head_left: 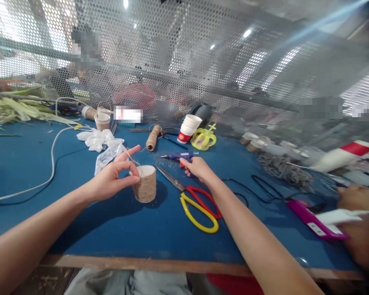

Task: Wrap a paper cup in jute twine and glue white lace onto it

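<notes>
My left hand (110,177) grips the rim of a paper cup (145,189) wrapped in brown twine, thumb and fingers closed at its side and the index finger pointing out. A loose strand of twine (131,157) runs up from the cup past that hand. The cup is held slightly above the blue table. My right hand (198,167) is closed round the handle of a blue hot glue gun (176,156), whose nozzle points left. Scissors (184,190) with one red and one yellow handle lie between my hands. Beyond them lies a twine roll (153,138).
Stacked paper cups (190,128) and a yellow crown-shaped piece (203,139) stand at the back. White crumpled material (100,139) lies left, near a white cable (53,157). At right are grey cord (284,168), a purple power strip (313,221) and another person's hand (359,205).
</notes>
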Action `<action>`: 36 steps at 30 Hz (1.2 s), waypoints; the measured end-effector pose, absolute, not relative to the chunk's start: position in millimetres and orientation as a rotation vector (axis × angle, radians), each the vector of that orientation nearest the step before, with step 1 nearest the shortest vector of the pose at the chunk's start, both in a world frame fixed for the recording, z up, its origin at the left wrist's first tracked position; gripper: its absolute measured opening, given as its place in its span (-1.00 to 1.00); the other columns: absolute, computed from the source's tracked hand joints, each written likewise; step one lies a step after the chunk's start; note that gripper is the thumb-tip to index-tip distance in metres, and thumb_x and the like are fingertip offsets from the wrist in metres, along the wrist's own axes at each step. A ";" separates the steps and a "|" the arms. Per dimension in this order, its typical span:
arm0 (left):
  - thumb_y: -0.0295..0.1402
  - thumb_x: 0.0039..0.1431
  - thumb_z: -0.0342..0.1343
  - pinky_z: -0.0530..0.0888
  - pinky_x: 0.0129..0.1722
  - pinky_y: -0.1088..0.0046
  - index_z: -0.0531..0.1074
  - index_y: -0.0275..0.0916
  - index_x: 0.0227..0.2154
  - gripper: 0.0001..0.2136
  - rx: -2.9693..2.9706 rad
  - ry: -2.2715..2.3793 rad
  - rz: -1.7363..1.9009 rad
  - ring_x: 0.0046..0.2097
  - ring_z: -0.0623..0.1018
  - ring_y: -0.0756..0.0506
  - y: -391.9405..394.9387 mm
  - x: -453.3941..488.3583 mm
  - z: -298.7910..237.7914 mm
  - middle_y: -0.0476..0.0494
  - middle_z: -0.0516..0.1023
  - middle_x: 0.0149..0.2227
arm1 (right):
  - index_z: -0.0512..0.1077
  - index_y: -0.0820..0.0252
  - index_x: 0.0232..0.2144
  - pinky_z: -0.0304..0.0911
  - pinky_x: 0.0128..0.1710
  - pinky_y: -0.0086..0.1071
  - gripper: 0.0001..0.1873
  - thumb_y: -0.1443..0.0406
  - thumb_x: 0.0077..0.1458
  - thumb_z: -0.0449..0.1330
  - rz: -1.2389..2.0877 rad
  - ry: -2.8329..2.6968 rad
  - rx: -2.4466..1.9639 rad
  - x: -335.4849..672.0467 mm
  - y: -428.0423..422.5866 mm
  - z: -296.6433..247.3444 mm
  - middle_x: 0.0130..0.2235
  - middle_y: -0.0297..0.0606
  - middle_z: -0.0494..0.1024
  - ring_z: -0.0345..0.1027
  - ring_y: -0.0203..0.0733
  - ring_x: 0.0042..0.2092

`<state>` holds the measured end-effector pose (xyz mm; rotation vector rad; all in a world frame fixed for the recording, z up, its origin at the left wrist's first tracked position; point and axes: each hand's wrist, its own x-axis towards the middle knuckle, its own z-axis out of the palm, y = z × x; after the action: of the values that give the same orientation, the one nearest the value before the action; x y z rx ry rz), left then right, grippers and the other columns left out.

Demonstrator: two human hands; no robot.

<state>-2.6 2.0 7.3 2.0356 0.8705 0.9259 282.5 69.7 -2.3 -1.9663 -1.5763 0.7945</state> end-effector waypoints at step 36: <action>-0.23 0.07 0.12 0.29 0.08 0.17 0.37 -0.22 -0.49 -0.83 1.708 0.780 0.837 0.29 0.05 -0.28 -3.0 -0.2 10.6 -0.09 0.02 0.30 | 0.42 0.17 -0.52 0.25 -0.19 -0.33 -0.80 0.18 -0.12 0.31 1.238 -1.418 -1.095 217.7 -21.8 30.8 -0.34 -0.30 0.49 0.33 -0.27 -0.27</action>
<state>-0.2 -3.0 10.6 1.7079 0.7805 0.8367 217.7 -21.8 30.8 -1.0948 -1.4183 1.2379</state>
